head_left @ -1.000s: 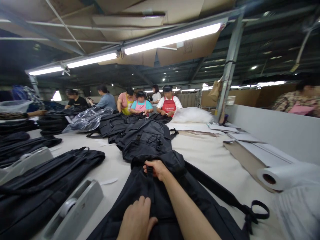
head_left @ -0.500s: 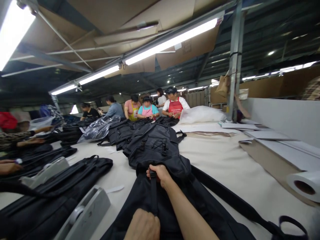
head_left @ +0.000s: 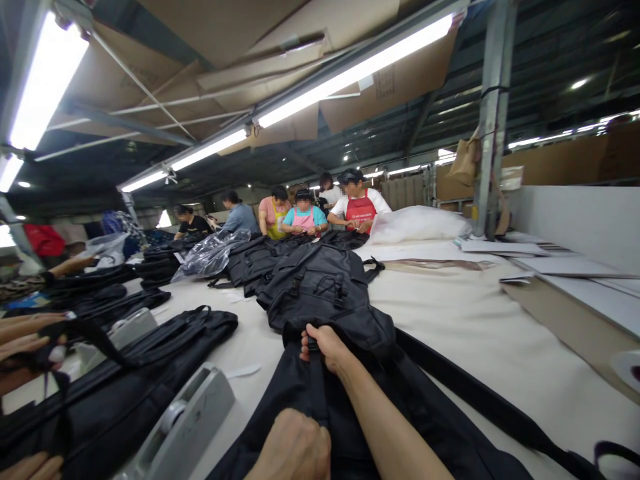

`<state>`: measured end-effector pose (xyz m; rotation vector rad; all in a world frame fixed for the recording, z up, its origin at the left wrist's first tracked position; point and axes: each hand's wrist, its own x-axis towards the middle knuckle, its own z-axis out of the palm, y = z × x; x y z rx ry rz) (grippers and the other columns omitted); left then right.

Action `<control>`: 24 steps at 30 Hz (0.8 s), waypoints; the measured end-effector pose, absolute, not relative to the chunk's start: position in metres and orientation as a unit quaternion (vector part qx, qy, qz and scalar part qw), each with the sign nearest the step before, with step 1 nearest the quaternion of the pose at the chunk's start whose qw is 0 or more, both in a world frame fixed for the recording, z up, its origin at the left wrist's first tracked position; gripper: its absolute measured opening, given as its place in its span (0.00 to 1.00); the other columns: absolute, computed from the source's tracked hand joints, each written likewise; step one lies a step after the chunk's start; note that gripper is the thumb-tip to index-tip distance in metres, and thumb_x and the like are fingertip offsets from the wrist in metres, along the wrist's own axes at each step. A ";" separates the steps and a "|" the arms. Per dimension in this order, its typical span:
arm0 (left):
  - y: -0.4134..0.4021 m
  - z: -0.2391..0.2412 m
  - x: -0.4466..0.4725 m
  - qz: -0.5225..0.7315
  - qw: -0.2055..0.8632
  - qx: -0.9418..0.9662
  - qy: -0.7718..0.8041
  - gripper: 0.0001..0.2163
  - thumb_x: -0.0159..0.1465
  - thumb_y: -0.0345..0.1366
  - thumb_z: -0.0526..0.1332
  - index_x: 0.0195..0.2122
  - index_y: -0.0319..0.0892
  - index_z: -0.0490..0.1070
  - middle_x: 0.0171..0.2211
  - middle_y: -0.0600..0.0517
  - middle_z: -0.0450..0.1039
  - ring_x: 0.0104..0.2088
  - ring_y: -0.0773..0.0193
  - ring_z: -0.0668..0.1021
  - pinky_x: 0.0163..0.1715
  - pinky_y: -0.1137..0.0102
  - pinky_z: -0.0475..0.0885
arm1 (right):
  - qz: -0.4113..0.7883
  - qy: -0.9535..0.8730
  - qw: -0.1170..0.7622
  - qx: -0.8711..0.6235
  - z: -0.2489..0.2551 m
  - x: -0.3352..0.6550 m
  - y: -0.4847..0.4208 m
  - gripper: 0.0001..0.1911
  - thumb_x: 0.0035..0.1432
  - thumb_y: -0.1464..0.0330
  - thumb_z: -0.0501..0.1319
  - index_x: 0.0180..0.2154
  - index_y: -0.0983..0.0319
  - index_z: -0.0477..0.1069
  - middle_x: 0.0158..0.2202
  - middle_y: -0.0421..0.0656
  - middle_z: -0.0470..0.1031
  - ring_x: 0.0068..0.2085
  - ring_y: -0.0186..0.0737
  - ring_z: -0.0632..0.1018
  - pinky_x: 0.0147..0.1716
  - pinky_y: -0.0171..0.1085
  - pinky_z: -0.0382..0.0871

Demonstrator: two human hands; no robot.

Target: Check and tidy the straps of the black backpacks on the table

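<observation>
Still gripping black bag [head_left: 350, 413] on bench [head_left: 465, 333], right hand [head_left: 325, 347] pinching strap [head_left: 311, 347], left hand [head_left: 295, 447] clenching fabric.

Grey metal tape dispenser [head_left: 185, 417] lay on cream table [head_left: 465, 327]; crumpled clear plastic bag [head_left: 210, 253] and white stuffed pillow-like sack [head_left: 417, 223] sat farther back.

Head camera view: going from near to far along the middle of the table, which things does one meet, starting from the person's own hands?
left hand → right hand gripping the black bag → black backpack → clear plastic sheet → person in a red apron
</observation>
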<state>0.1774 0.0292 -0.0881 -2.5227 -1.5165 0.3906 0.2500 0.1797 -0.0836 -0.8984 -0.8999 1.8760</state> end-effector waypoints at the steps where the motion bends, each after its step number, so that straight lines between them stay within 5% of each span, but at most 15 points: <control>1: 0.029 -0.084 0.176 0.132 0.094 -0.854 -0.495 0.09 0.59 0.29 0.53 0.31 0.36 0.74 0.28 0.41 0.77 0.27 0.51 0.80 0.24 0.66 0.67 | 0.749 -0.354 0.426 -0.364 -0.084 0.249 0.180 0.15 0.65 0.68 0.51 0.28 0.67 0.67 0.17 0.37 0.68 0.16 0.30 0.71 0.19 0.33 0.73; 9: 0.008 -0.078 0.176 0.159 0.080 -0.860 -0.479 0.08 0.62 0.29 0.56 0.31 0.40 0.75 0.27 0.47 0.78 0.25 0.55 0.80 0.16 0.68 0.55 | 0.744 -0.322 0.420 -0.408 -0.092 0.243 0.180 0.16 0.65 0.70 0.50 0.25 0.66 0.65 0.14 0.36 0.65 0.13 0.29 0.66 0.15 0.33 0.71; 17: -0.005 -0.077 0.173 0.133 -0.010 -0.823 -0.552 0.10 0.60 0.31 0.53 0.33 0.39 0.74 0.33 0.44 0.79 0.33 0.50 0.80 0.28 0.65 0.70 | 0.755 -0.298 0.435 -0.391 -0.099 0.239 0.180 0.14 0.64 0.69 0.52 0.26 0.65 0.64 0.14 0.35 0.64 0.14 0.28 0.65 0.15 0.30 0.71; 24: -0.010 -0.063 0.154 -0.054 -0.047 -0.765 -0.640 0.13 0.56 0.25 0.49 0.35 0.42 0.70 0.34 0.49 0.74 0.37 0.56 0.76 0.36 0.65 0.67 | 0.832 -0.255 0.376 -0.318 -0.095 0.245 0.183 0.11 0.63 0.69 0.55 0.28 0.65 0.64 0.18 0.35 0.65 0.18 0.27 0.69 0.21 0.31 0.75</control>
